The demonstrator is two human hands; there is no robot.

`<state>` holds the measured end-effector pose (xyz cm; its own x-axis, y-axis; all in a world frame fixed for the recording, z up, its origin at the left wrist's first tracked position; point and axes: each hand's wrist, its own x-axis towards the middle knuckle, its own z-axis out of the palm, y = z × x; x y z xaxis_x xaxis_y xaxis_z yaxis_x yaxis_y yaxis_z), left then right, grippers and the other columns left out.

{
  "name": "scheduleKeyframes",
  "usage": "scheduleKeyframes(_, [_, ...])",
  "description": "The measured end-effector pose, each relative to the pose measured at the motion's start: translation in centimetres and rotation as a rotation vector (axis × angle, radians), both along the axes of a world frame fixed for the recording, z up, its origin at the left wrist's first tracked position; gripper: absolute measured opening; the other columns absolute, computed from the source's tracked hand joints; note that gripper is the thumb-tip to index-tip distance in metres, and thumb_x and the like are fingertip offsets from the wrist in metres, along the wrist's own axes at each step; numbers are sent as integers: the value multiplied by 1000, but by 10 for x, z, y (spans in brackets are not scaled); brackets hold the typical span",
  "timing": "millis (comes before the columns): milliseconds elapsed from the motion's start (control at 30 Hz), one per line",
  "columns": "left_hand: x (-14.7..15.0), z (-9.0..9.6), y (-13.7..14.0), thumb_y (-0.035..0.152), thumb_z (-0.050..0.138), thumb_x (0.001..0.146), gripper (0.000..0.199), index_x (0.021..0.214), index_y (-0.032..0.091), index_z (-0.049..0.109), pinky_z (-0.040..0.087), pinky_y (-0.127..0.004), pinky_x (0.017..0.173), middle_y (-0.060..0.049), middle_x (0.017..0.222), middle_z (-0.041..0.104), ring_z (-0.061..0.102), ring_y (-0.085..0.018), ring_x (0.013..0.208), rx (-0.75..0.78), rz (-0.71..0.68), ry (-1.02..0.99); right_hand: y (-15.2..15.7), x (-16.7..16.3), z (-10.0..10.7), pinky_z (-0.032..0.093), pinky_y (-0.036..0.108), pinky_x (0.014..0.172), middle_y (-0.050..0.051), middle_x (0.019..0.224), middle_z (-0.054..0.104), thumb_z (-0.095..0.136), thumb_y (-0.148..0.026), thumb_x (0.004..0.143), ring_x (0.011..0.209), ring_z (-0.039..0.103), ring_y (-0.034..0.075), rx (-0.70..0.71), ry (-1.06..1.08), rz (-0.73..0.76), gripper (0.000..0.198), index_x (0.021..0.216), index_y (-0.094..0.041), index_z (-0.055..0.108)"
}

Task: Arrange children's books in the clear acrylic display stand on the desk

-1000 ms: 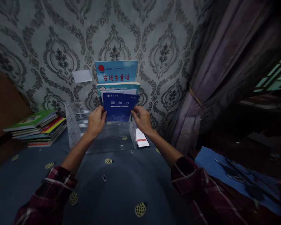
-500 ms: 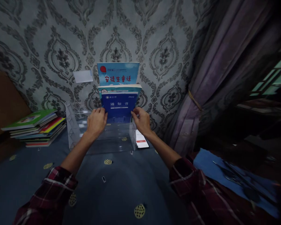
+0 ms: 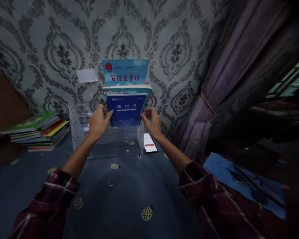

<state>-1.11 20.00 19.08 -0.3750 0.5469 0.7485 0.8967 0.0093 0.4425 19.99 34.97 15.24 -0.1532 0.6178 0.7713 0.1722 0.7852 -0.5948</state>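
A dark blue booklet (image 3: 127,111) marked 2022 stands upright in the front of a clear stepped plastic rack (image 3: 104,146). My left hand (image 3: 98,121) is at its left edge, thumb on the cover side and fingers curled behind. At the right edge my right hand (image 3: 151,122) grips it likewise, thumb in front. Behind the booklet is a thicker light blue book (image 3: 143,89), mostly covered. A taller blue storybook (image 3: 126,71) with red lettering rises at the back, against the wall. My fingertips behind the booklet are partly hidden.
To the left lies a stack of books (image 3: 40,129). A lit phone (image 3: 149,142) rests right of the rack. Scissors (image 3: 239,179) lie on a blue cloth (image 3: 216,166) at the right, near a tied purple curtain (image 3: 199,126). A white card (image 3: 87,75) is on the wall.
The view has tilted slightly down, so the scene sits higher. My left thumb has come to the booklet's left edge, with the fingers shifted behind. The booklet stays nearly in place.
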Motion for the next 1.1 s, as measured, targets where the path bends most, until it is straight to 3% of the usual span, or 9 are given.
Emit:
scheduleKeyframes(100, [-9, -2, 7, 57, 58, 95, 36, 105, 23, 55, 48, -38, 78, -3, 84, 65, 65, -25, 78, 84, -121, -71, 9, 0, 0, 52, 39, 76, 5, 88, 69, 66, -47, 86, 79, 64, 23, -7, 40, 71, 34, 108, -21, 62])
scheduleKeyframes(300, [-21, -9, 25, 63, 51, 97, 43, 75, 25, 52, 46, -39, 83, -2, 63, 51, 65, -28, 85, 122, -260, -49, 21, -3, 1, 52, 38, 81, 5, 88, 65, 59, -50, 91, 84, 63, 22, 9, -36, 114, 31, 89, -21, 70])
scheduleKeyframes(400, [-22, -8, 31, 66, 48, 97, 46, 76, 25, 51, 46, -38, 83, -4, 67, 55, 65, -29, 89, 129, -259, -48, 24, -3, 4, 51, 37, 79, 6, 88, 66, 62, -46, 90, 83, 62, 22, 20, -37, 104, 28, 88, -20, 71])
scheduleKeyframes(600, [-25, -3, 36, 59, 49, 98, 44, 70, 25, 46, 48, -36, 75, -1, 60, 51, 63, -24, 72, 121, -185, -27, 26, -4, 8, 50, 37, 78, 5, 84, 65, 63, -40, 89, 81, 62, 22, 52, -57, 90, 21, 82, -21, 70])
scheduleKeyframes(833, [-28, -7, 42, 55, 51, 99, 40, 73, 24, 48, 49, -38, 87, -5, 68, 58, 68, -29, 94, 158, -232, -22, 27, -6, 8, 51, 40, 81, 6, 86, 65, 63, -37, 88, 83, 62, 22, 48, -58, 95, 18, 82, -21, 69])
scheduleKeyframes(1100, [-13, 5, 30, 51, 40, 103, 40, 73, 23, 47, 50, -40, 84, -8, 75, 61, 69, -30, 91, -65, -76, -34, 34, -9, 2, 54, 40, 81, 4, 91, 67, 63, -35, 89, 84, 64, 21, 6, 18, 167, 22, 107, -23, 68])
